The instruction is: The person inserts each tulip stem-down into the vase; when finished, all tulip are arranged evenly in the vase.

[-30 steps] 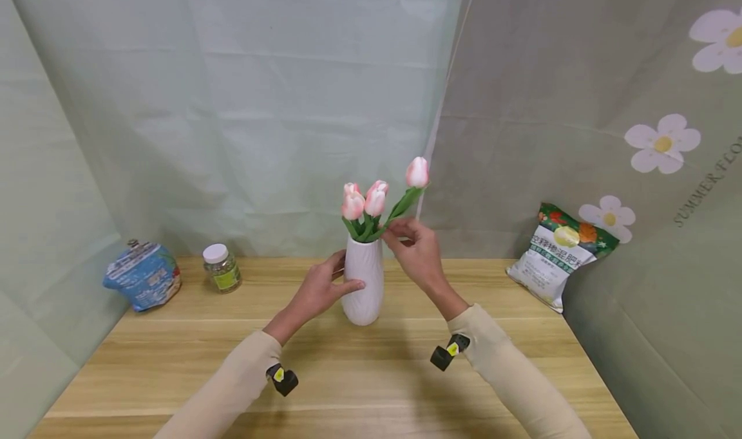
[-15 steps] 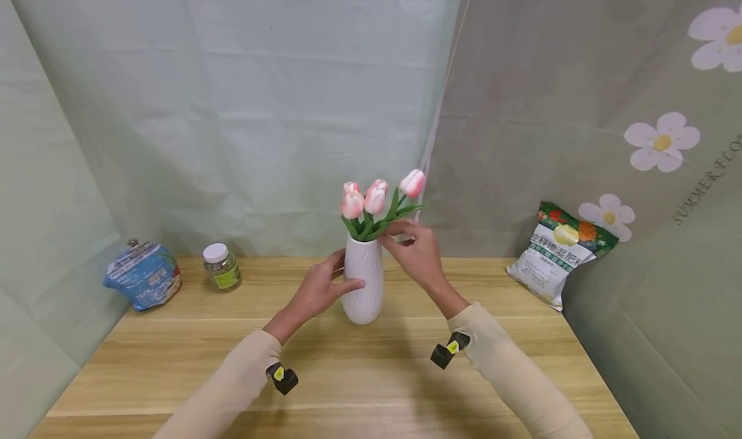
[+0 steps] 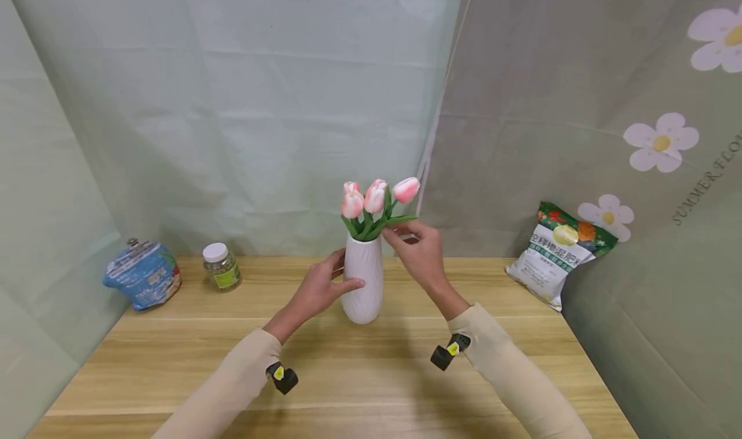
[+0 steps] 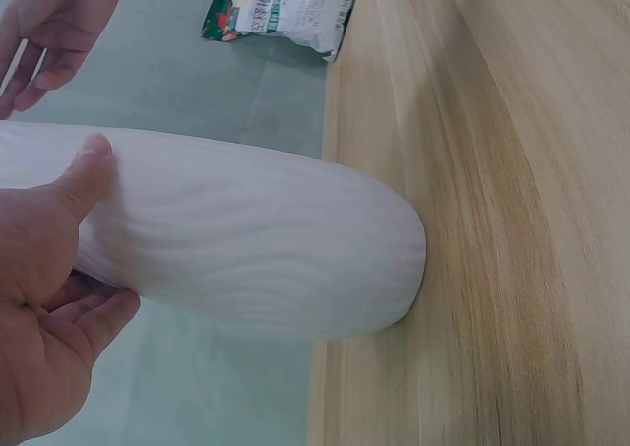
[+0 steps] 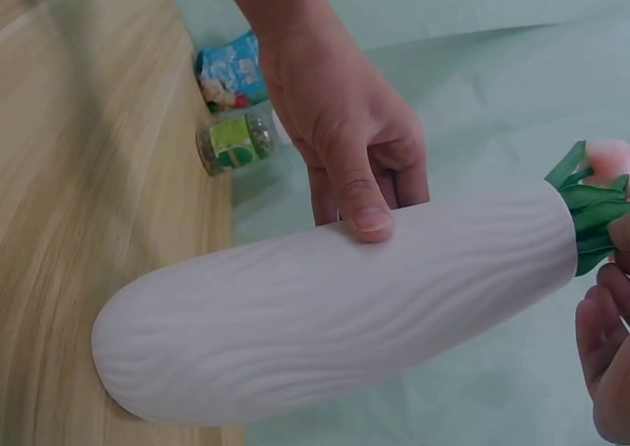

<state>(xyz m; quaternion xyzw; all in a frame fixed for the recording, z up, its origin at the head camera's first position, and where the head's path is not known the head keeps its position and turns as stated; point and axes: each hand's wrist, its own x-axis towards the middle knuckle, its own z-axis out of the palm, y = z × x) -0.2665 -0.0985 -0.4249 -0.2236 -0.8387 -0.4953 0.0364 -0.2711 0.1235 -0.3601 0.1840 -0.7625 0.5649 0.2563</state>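
Note:
A ridged white vase [image 3: 365, 288] stands upright on the wooden table [image 3: 348, 387]. My left hand [image 3: 317, 289] holds it from the left, thumb on the front and fingers round the far side, as the left wrist view of the vase [image 4: 256, 239] shows. Several pink-and-white tulips [image 3: 353, 205] rise from its mouth. At the right of the rim, my right hand [image 3: 422, 252] pinches the stem or leaf base of one tulip [image 3: 406, 190], whose head leans right. In the right wrist view, green leaves [image 5: 591, 215] fill the vase mouth beside my right fingertips. The stems inside are hidden.
At the back left are a blue bag [image 3: 143, 277] and a jar [image 3: 223, 268] with a white lid. A green-and-white bag [image 3: 559, 255] leans against the right wall. Pale cloth walls [image 3: 278, 104] enclose the table's back and sides.
The rightmost tulip has sunk lower and its head has swung left, closer to the others. My right hand has stayed by the rim with small shifts. My left hand and the vase have kept still.

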